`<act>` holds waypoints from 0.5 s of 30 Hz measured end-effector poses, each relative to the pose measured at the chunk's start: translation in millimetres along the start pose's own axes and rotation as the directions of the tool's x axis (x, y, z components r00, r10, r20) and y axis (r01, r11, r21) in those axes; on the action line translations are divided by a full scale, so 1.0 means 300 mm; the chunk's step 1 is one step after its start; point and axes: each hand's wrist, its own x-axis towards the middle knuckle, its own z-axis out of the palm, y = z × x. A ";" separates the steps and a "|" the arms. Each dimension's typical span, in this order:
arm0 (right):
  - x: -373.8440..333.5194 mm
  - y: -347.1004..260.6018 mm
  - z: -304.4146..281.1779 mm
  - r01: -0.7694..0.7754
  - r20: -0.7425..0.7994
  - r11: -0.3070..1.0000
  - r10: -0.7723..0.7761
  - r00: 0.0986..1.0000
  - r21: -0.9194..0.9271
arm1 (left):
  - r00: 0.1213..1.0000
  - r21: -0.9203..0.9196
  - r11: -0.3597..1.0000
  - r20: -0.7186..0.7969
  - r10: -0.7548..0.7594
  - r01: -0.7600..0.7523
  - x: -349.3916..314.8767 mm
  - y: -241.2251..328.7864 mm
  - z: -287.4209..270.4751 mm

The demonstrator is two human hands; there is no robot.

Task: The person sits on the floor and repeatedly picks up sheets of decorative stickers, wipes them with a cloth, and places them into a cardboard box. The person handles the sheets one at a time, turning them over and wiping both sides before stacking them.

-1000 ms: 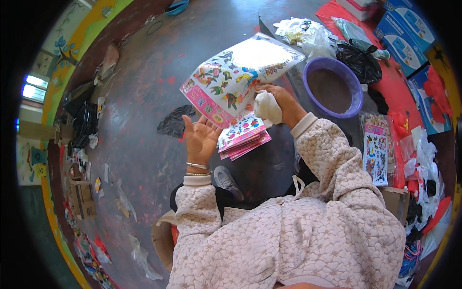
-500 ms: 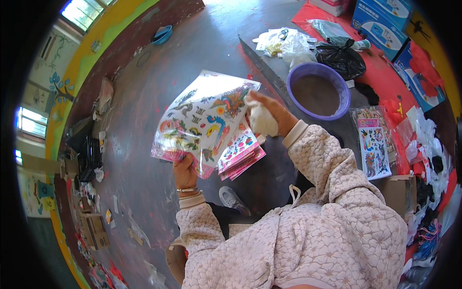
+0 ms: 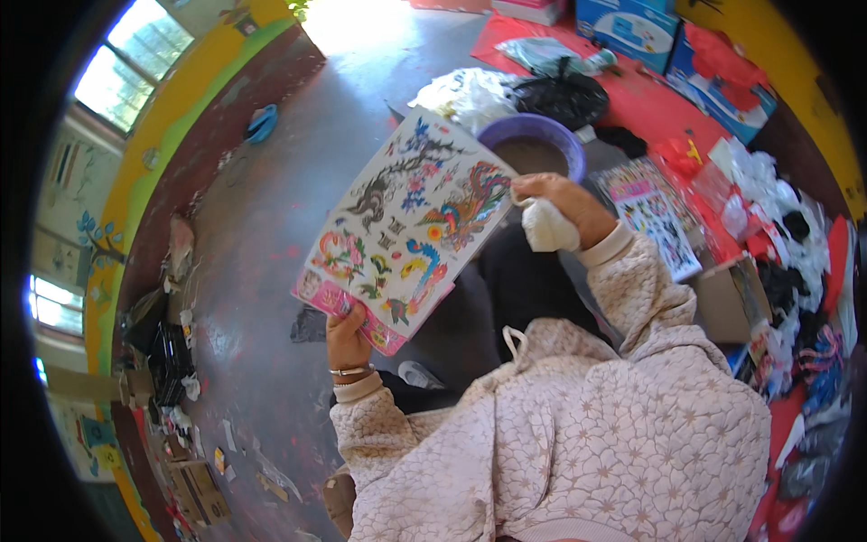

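In front of me hangs a white sheet of colourful stickers (image 3: 397, 237), with birds, flowers and a dragon-like shape on it and a pink strip along its lower edge. My left hand (image 3: 348, 339) grips that pink edge at the lower left, its thumb on top. At the right corner, my right hand (image 3: 571, 206) pinches the sheet between thumb and fingers. A crumpled white cloth (image 3: 549, 226) is also tucked in my right hand and hangs below the fingers. Glare no longer covers the printed face.
Behind the sheet stands a purple basin (image 3: 578, 149) of murky water. More sticker sheets (image 3: 657, 226) lie to the right, by an open cardboard box (image 3: 733, 298). Plastic bags (image 3: 560, 95) and blue boxes (image 3: 626, 32) sit on red cloth. A blue bowl (image 3: 262, 125) rests by the left wall.
The sheet has flattened and turned more toward me, drawn taut between both hands. My right hand has moved right. The pink-edged stack seen below the sheet is out of sight. The view has shifted.
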 end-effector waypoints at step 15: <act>-0.614 0.236 -0.498 -0.307 -0.541 0.948 0.213 0.813 -0.089 | 0.805 -0.138 0.795 0.166 -0.569 0.590 -0.116 -0.299 0.324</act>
